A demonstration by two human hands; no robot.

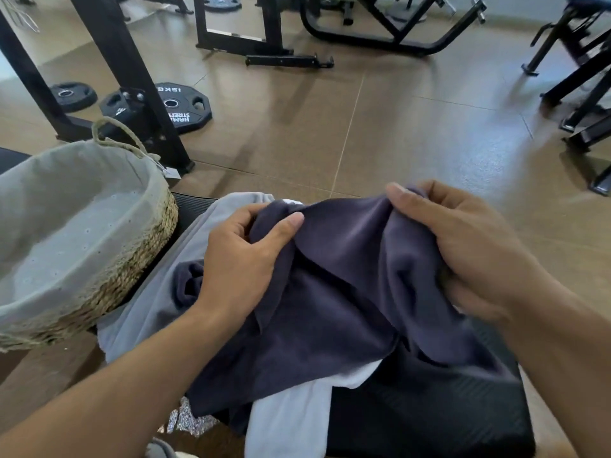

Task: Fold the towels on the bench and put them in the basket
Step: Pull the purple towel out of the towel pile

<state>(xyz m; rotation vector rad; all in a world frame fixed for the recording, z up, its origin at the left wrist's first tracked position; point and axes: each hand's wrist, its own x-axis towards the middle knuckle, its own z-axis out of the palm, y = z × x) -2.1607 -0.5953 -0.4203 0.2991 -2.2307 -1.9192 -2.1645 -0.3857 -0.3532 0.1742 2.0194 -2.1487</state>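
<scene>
I see my left hand and right hand each gripping the dark towel above the worktop, beside the basket.

Bare forearms, no sleeves visible

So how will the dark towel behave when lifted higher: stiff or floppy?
Probably floppy: the dark towel sags in deep folds between the left hand and right hand. Likely light, since pinched edges carry it. Its loose end may drag over the bench.
</scene>
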